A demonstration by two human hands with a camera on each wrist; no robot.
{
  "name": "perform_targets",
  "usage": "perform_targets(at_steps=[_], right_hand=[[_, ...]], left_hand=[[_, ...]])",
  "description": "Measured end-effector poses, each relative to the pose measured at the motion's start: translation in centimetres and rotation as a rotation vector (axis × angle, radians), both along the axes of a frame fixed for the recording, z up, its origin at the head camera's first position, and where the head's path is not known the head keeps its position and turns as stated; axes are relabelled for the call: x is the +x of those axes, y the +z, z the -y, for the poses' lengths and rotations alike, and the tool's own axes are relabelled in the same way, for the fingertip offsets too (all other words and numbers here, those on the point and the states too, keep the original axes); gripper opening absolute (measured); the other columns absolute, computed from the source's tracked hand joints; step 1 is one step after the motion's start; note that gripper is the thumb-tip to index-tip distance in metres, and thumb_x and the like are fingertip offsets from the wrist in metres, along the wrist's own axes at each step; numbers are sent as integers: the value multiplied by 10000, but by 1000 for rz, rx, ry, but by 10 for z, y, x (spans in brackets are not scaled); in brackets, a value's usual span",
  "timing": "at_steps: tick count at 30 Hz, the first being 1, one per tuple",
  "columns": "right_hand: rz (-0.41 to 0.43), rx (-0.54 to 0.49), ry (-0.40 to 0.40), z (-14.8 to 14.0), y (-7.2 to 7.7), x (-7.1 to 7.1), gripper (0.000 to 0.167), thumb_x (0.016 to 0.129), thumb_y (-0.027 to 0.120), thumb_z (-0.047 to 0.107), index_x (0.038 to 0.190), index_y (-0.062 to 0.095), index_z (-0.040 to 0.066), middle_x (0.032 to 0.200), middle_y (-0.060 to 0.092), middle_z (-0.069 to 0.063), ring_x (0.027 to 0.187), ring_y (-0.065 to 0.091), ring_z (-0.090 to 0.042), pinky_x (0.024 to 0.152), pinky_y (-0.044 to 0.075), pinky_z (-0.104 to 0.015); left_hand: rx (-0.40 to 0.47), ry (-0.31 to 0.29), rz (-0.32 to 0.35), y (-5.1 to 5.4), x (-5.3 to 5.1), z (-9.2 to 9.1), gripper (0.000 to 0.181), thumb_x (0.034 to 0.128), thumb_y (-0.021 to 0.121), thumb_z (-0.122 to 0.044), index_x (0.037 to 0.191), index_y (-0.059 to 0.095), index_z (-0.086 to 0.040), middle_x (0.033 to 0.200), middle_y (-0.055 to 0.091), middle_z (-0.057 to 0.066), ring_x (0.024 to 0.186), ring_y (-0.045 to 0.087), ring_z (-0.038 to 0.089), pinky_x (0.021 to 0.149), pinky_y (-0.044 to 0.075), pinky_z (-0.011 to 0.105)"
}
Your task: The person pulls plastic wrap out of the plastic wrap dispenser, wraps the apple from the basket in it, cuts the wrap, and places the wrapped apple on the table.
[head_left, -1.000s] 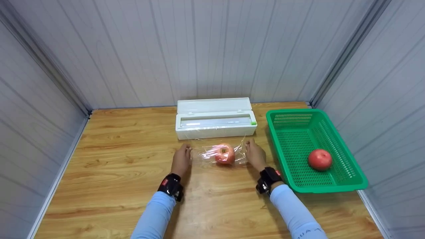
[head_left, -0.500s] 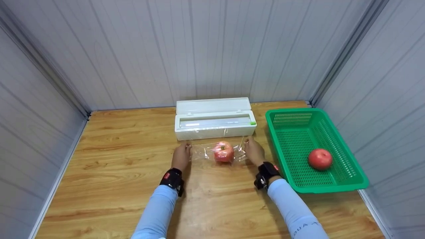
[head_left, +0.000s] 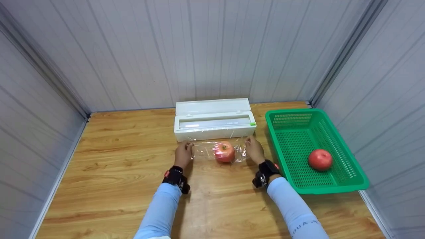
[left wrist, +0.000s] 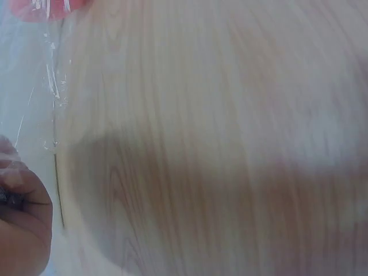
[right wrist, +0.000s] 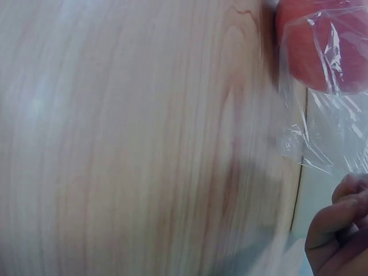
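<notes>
A clear sheet of plastic wrap (head_left: 204, 151) stretches between both hands, over a red apple (head_left: 224, 152) on the wooden table. On the left, my left hand (head_left: 183, 154) pinches one side of the wrap; its curled fingers also show in the left wrist view. My right hand (head_left: 255, 151) pinches the other side, close to the green basket. Creased wrap covers part of the apple (right wrist: 328, 52) in the right wrist view. Behind the apple lies a white wrap dispenser box (head_left: 214, 133), lid raised, a roll inside, with film running from its front edge.
A green plastic basket (head_left: 285, 159) stands on the right, holding one red apple-like fruit (head_left: 320, 159). Grey panel walls (head_left: 212, 49) close in the table (head_left: 126, 186) at the back and both sides.
Both hands keep hold of the wrap. The left hand has shifted slightly to the right and its wrist has turned. The film's creases have changed, while the apple stays almost where it was.
</notes>
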State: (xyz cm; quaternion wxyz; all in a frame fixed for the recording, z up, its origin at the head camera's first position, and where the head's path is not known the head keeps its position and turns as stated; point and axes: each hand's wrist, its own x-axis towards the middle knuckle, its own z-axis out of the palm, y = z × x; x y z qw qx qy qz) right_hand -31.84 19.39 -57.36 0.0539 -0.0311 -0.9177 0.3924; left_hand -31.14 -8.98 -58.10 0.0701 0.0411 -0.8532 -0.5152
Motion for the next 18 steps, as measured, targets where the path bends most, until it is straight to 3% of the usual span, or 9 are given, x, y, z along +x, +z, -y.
perform_targets(at_steps=[8,14,18], right_hand=[[27,-61,-36,2,6,-2,151,937,423,73,985,540,-10,873,603,-172,753,543,-259,665,438,-341],[63,-82,-37,1,8,-1,169,934,429,71,1010,544,-26,941,608,-196,819,566,-288,721,474,-375],[77,-113,-26,-1,10,-2,185,922,448,72,1029,530,-55,978,592,-216,865,563,-301,761,482,-390]], left_hand=[[45,30,98,12,0,0,188,945,495,-127,974,615,14,759,577,80,718,531,192,644,427,257],[102,-13,155,13,0,1,249,970,464,-172,1024,597,32,738,566,59,611,492,112,543,419,204],[133,-46,189,14,1,5,271,982,449,-198,1065,576,27,813,605,125,625,513,103,538,440,194]])
